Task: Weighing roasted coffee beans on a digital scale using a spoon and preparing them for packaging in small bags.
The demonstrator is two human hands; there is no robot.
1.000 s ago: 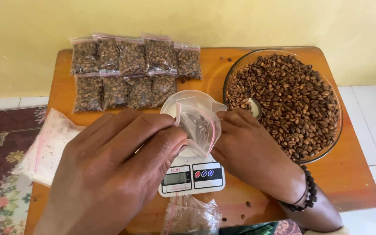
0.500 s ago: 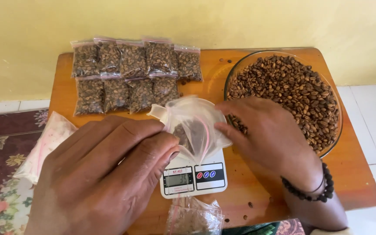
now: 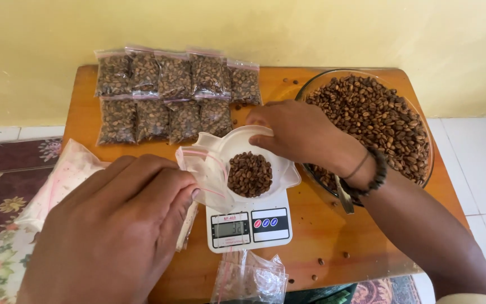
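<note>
Head view, looking down on a small wooden counter (image 3: 333,231): your left hand (image 3: 125,231), fingers curled closed, pinches the mouth of a small clear zip bag (image 3: 206,171) with a pink seal strip, held just beside the white scale bowl (image 3: 271,163). Your right hand (image 3: 302,135), fingers bent over the far rim, grips that bowl, which sits on the white digital kitchen scale (image 3: 248,222) between your two hands and holds a small heap of roasted coffee beans (image 3: 250,174). Beyond your right hand stands the large glass dish (image 3: 423,141) of loose beans, a spoon handle (image 3: 342,194) showing at its near edge under your wrist. Beyond your left hand lie two rows of filled, sealed bags (image 3: 175,93); to its outer side is a stack of empty bags (image 3: 57,183), and nearer to you than the scale another crumpled clear bag (image 3: 248,278). The step in hand appears to be moving a weighed portion from bowl to bag. The next move likely calls for holding the bag's mouth wide and tipping the bowl slowly at its lip, so that no beans scatter.
</note>
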